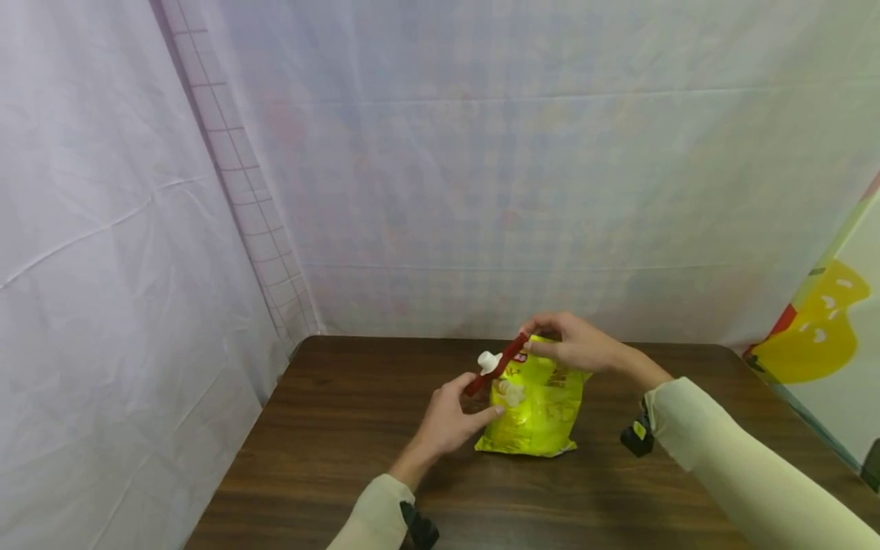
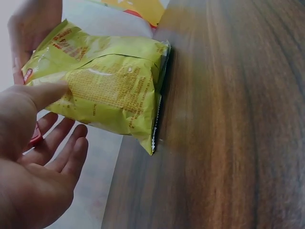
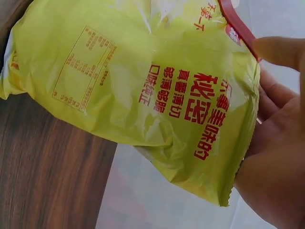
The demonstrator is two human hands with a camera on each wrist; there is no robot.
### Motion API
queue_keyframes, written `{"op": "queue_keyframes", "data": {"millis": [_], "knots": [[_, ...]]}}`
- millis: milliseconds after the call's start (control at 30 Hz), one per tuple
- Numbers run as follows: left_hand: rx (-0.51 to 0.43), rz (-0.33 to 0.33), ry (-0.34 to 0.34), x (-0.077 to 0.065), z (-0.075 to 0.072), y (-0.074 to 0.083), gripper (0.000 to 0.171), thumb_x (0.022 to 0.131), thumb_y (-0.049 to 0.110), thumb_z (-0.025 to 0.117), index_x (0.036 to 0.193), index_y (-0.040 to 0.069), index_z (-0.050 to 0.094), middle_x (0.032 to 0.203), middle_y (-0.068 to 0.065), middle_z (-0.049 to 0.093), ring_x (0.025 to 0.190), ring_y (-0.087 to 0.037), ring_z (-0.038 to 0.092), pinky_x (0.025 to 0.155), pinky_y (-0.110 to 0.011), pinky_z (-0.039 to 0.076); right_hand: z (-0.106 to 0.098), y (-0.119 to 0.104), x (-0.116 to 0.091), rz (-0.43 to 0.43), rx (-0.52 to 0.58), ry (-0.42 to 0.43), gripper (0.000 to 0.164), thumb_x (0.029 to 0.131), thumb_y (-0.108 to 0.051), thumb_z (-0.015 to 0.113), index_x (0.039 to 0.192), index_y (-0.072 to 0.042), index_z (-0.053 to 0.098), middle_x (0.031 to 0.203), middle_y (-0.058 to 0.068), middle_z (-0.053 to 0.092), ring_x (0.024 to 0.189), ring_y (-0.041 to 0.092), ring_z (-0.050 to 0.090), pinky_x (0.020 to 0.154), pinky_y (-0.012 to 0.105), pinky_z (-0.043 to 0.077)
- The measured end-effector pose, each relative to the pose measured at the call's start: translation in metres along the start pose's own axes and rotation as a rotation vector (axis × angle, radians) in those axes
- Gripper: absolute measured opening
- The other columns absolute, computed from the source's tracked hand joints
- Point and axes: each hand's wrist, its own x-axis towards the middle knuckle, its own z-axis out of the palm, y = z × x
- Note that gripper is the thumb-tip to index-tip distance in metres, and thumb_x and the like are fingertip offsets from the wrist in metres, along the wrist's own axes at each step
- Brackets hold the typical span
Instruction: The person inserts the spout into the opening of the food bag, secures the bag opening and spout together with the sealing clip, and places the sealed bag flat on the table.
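A yellow chip bag (image 1: pixel 543 416) stands tilted on the table, its printed back showing in the left wrist view. Along its top edge runs a red bag clip (image 1: pixel 510 354) with a white capped spout (image 1: pixel 489 361). My right hand (image 1: pixel 576 344) pinches the clip's far right end between thumb and fingers; the right wrist view shows the thumb on the red strip (image 3: pixel 242 29). At the clip's lower left end, my left hand (image 1: pixel 445 422) touches it with its fingers. The left fingers (image 2: pixel 59 143) are fairly straight, and the thumb lies across the bag's side.
Dark brown wood-grain table (image 1: pixel 330 451) lies under the bag. Pale curtains (image 1: pixel 481 168) hang behind and to the left. At the right edge, a white surface carries a yellow shape (image 1: pixel 821 336). A black wrist camera (image 1: pixel 638 434) sits on the right sleeve.
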Motion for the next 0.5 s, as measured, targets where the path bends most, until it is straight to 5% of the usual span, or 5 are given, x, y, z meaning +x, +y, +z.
{"op": "queue_keyframes", "data": {"millis": [233, 500], "knots": [[0.029, 0.024, 0.029, 0.000, 0.002, 0.000, 0.033, 0.096, 0.027, 0.085, 0.124, 0.017, 0.072, 0.119, -0.005, 0.079, 0.111, -0.024, 0.078, 0.095, -0.036, 0.065, -0.003, 0.002, -0.006, 0.044, -0.009, 0.041, 0.032, 0.106, -0.012, 0.062, 0.136, -0.006, 0.069, 0.132, 0.017, 0.073, 0.121, 0.033, 0.071, 0.097, 0.049, 0.062], [0.039, 0.024, 0.031, 0.000, 0.002, -0.003, 0.034, 0.098, 0.028, 0.084, 0.127, 0.018, 0.072, 0.121, -0.004, 0.078, 0.108, -0.018, 0.077, 0.094, -0.035, 0.065, -0.011, 0.018, -0.021, 0.094, -0.068, 0.088, 0.034, 0.109, -0.036, 0.066, 0.134, -0.013, 0.070, 0.122, 0.008, 0.077, 0.109, 0.020, 0.073, 0.089, 0.042, 0.063]]}}
